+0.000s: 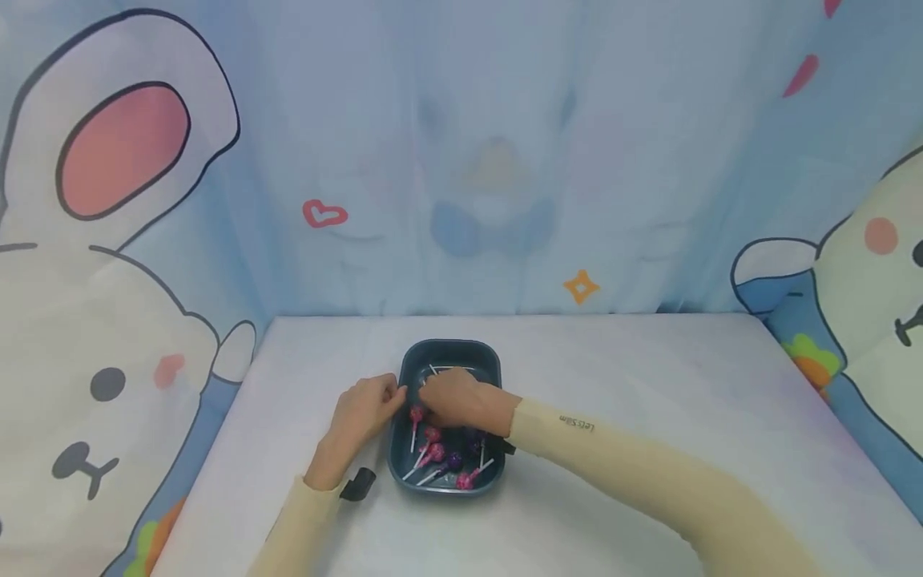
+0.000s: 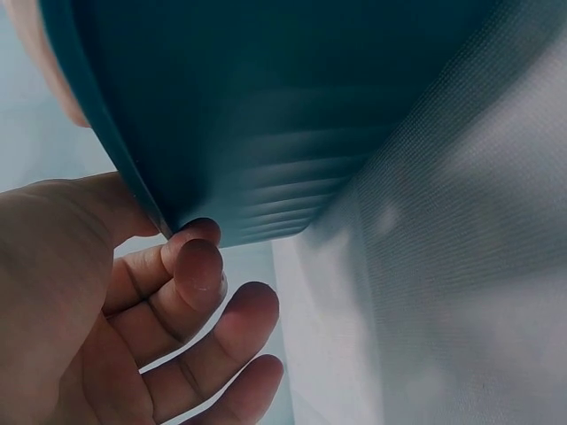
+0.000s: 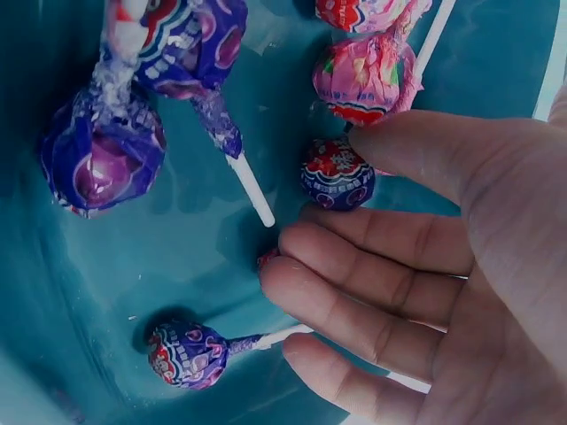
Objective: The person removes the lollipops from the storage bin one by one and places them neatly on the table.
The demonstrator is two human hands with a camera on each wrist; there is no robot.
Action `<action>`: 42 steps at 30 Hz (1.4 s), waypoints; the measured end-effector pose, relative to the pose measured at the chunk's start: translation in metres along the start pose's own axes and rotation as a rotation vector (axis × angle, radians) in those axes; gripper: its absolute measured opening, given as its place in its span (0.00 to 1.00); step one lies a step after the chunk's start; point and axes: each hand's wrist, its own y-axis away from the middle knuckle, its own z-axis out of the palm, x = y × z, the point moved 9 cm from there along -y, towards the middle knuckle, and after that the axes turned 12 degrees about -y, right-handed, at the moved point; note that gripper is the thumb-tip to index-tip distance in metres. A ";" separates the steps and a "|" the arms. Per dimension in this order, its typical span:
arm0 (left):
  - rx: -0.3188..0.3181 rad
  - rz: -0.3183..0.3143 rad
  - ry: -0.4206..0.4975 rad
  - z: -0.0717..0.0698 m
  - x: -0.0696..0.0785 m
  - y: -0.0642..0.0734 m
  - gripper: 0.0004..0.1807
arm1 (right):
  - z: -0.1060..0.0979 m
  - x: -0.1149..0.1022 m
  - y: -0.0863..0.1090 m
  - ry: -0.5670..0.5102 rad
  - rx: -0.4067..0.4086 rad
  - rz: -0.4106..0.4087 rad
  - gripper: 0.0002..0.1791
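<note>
A dark teal rectangular tray (image 1: 447, 489) holds several wrapped lollipops. My left hand (image 1: 366, 407) is at its left side. In the left wrist view, the thumb and a fingertip pinch the tray's rim (image 2: 106, 133), and the other fingers hang loosely curled below. Inside the tray, my right hand (image 1: 457, 399) reaches over the lollipops. Its thumb and nearly straight fingers are spread around a purple-and-red lollipop (image 3: 337, 175), and a firm grip on it does not show. Pink lollipops (image 3: 359, 80) lie beside the thumb. Another purple lollipop (image 3: 188, 354) lies beyond the fingertips.
The tray stands on a white-covered table (image 1: 613, 369). Behind it hangs a pale blue cloth (image 1: 497, 96) with cartoon prints. More pink lollipops (image 1: 433, 453) and a purple one (image 1: 453, 461) lie at the tray's near end, their white sticks pointing different ways.
</note>
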 end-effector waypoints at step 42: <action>-0.037 -0.027 0.053 -0.002 0.003 0.001 0.15 | -0.042 0.039 0.051 -0.207 0.190 0.066 0.14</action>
